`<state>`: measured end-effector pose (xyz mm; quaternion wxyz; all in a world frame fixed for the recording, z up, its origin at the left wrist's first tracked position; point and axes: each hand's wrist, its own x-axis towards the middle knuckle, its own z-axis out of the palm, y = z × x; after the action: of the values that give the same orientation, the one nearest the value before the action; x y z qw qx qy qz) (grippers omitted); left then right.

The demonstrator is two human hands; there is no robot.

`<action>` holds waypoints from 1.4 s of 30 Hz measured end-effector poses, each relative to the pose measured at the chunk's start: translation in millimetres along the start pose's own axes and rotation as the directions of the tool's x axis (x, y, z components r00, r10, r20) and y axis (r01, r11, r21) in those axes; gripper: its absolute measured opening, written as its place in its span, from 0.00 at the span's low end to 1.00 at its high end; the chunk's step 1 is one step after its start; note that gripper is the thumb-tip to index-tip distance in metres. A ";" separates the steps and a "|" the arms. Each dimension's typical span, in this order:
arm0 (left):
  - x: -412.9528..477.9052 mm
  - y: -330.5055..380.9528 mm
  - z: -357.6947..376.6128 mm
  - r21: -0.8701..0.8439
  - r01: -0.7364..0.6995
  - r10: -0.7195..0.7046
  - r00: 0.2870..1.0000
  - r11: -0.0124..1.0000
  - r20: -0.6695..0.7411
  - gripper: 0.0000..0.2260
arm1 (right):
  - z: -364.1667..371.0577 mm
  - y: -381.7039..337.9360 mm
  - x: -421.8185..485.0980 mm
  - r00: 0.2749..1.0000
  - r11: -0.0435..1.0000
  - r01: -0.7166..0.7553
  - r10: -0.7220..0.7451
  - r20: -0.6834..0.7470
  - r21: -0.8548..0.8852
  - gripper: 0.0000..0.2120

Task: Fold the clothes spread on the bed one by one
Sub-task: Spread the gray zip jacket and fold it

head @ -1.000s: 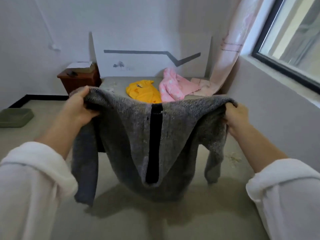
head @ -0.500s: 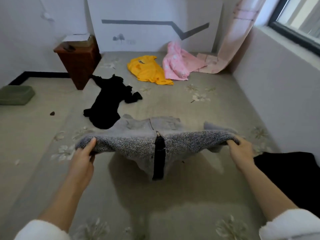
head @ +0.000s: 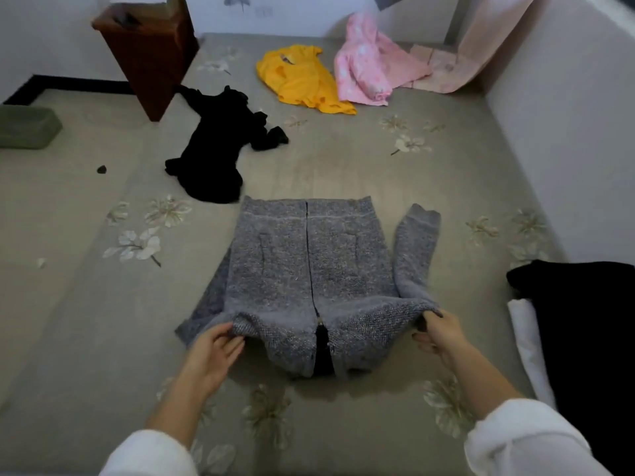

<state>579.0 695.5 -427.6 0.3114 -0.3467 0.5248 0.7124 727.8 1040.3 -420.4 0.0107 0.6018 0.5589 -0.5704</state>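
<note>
A grey knitted zip jacket [head: 309, 269] lies front up on the bed [head: 343, 166], hem pointing away from me, its hood hanging toward me. My left hand [head: 213, 352] pinches its left shoulder edge. My right hand [head: 438, 333] grips its right shoulder. One sleeve lies beside the body on the right; the other is tucked partly under on the left. Farther up the bed lie a black garment [head: 216, 149], a yellow garment [head: 302, 80] and a pink garment [head: 364, 70].
A brown wooden nightstand [head: 147, 53] stands at the bed's far left corner. A black cloth over something white [head: 584, 331] sits at the right by the wall. A green cushion [head: 27, 127] lies on the floor at the left. A pink curtain [head: 481, 46] hangs at the back right.
Both hands have lowered the grey jacket from the air onto the bed, and it now lies spread flat. The view has tilted down.
</note>
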 end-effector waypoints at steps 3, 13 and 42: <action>8.5 -22.9 6.2 0.120 -0.020 0.013 0.998 0.993 0.057 0.24 | 16.8 -1.6 16.4 1.000 0.975 -0.019 0.022 -0.010 0.223 0.21; 55.9 -122.7 29.9 0.831 -0.045 0.033 0.999 0.554 0.032 0.04 | 75.8 58.8 52.9 0.988 0.993 0.078 -0.089 0.123 0.090 0.35; -4.6 -124.3 -13.6 0.860 0.034 -0.512 0.815 0.509 0.271 0.08 | 8.7 131.0 -10.7 0.741 0.758 0.005 0.435 0.511 -0.652 0.08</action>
<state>684.2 713.7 -492.8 0.6719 -0.0464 0.6318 0.3837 814.6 978.5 -497.8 0.4645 0.3985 0.5968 -0.5190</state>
